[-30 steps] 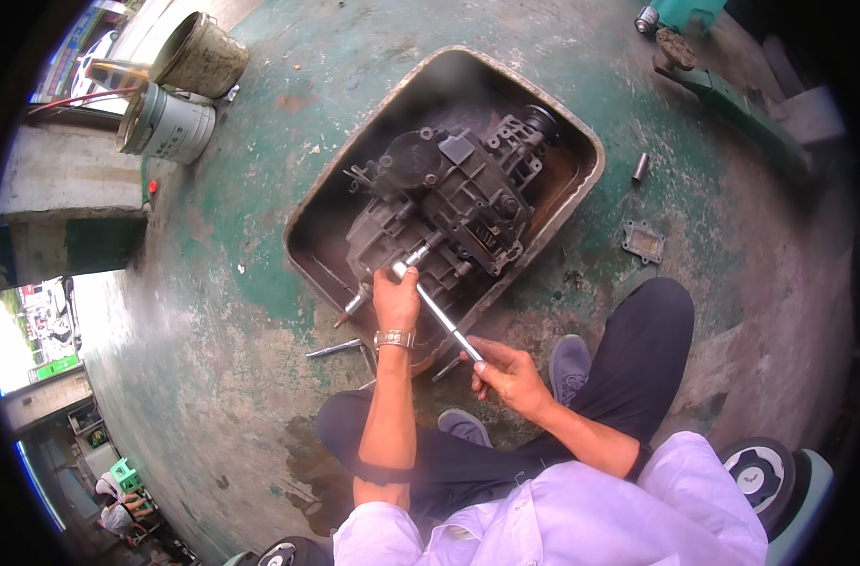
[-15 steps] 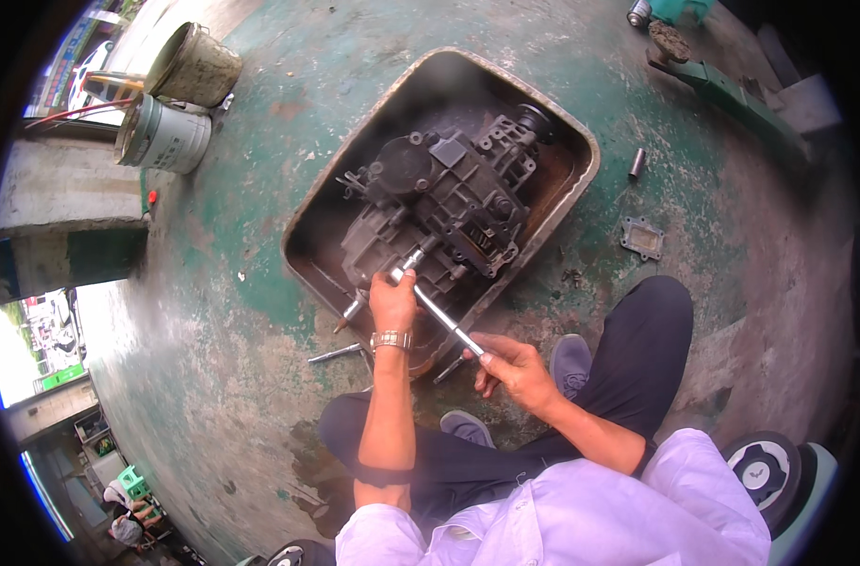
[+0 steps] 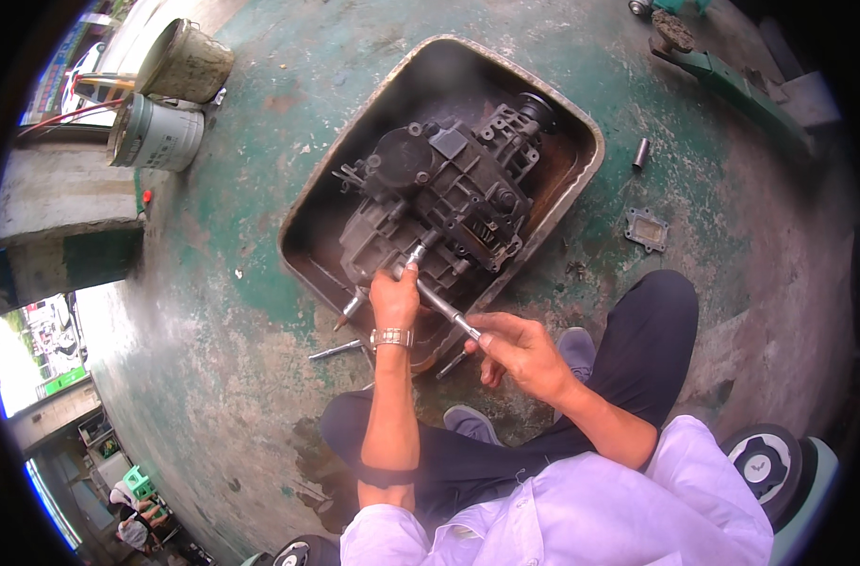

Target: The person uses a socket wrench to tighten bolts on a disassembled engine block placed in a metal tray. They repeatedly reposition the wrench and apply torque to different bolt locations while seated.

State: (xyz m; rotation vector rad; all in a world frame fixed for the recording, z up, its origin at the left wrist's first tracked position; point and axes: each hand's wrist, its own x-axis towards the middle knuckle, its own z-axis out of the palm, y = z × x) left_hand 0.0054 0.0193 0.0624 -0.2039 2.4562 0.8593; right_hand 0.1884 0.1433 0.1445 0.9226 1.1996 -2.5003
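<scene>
A dark metal gearbox (image 3: 449, 170) lies in a deep, grimy tub (image 3: 592, 156) on the floor in front of me. A socket wrench (image 3: 451, 313) reaches from the gearbox's near side toward me, its socket end against the housing. Around the wrench's head is my left hand (image 3: 394, 297), closed, with a metal watch on the wrist. My right hand (image 3: 522, 357) pinches the handle's free end between thumb and forefinger, the other fingers curled. Another socket tool (image 3: 353, 304) rests over the tub's near left rim, next to my left hand.
Right of the tub, a metal socket (image 3: 641, 153) and a small rectangular cover (image 3: 646, 230) lie on the worn green floor. A metal bar (image 3: 336, 350) is at the near left. Two buckets (image 3: 157, 134) stand at the far left, and a green jack-like arm (image 3: 736, 90) at the far right.
The wrench handle's free end has swung slightly toward the far side with my right hand on it. My left hand stays at the wrench's head.
</scene>
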